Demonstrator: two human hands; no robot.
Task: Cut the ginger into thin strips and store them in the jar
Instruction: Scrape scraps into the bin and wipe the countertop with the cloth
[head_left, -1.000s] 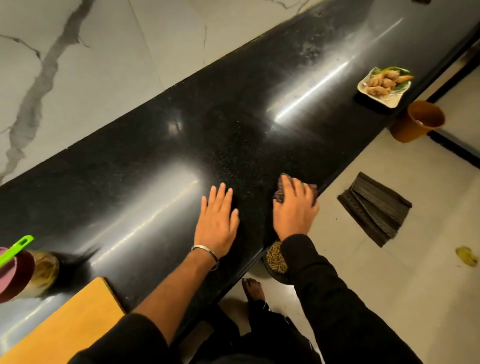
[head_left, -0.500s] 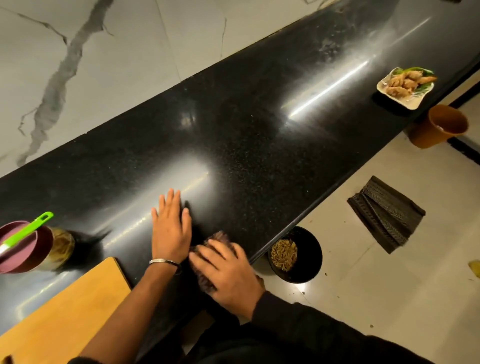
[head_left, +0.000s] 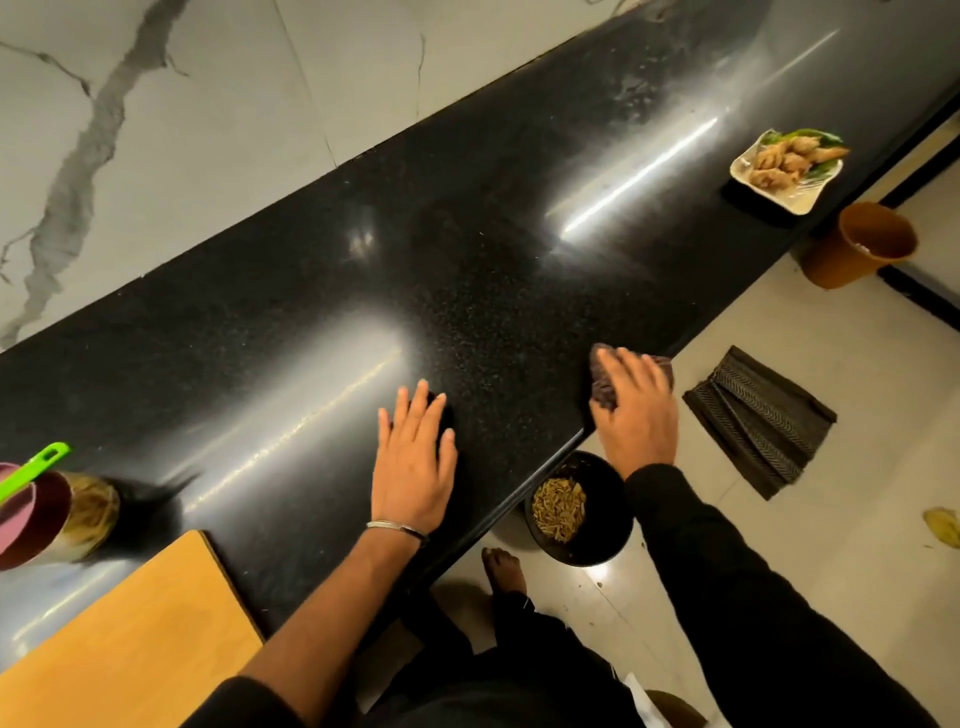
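- Ginger strips, as they look to be, sit in the jar (head_left: 78, 512) at the far left of the tabletop (head_left: 467, 270), a green-handled tool (head_left: 36, 465) above its mouth; whole pieces of what may be ginger lie on the white plate (head_left: 779, 195) well apart at the right end.
- Tabletop first: its wide black middle shows only glare and no scraps that I can make out.
- Cutting board (head_left: 135, 634) lies near the jar with nothing on it.
- Black bowl (head_left: 576, 506) on the floor, just below the counter edge, holds pale trimmings.
- Right hand (head_left: 636, 410) has swept from beside the left hand half a second ago out to the counter edge above the bowl; it presses a dark cloth (head_left: 605, 387), and I cannot tell whether the fingers curl round it.
- Left hand (head_left: 415, 467) lies flat, fingers straight, bracing on the stone as before.
- My guess: cutting and storing are done, and this is the wipe-down.
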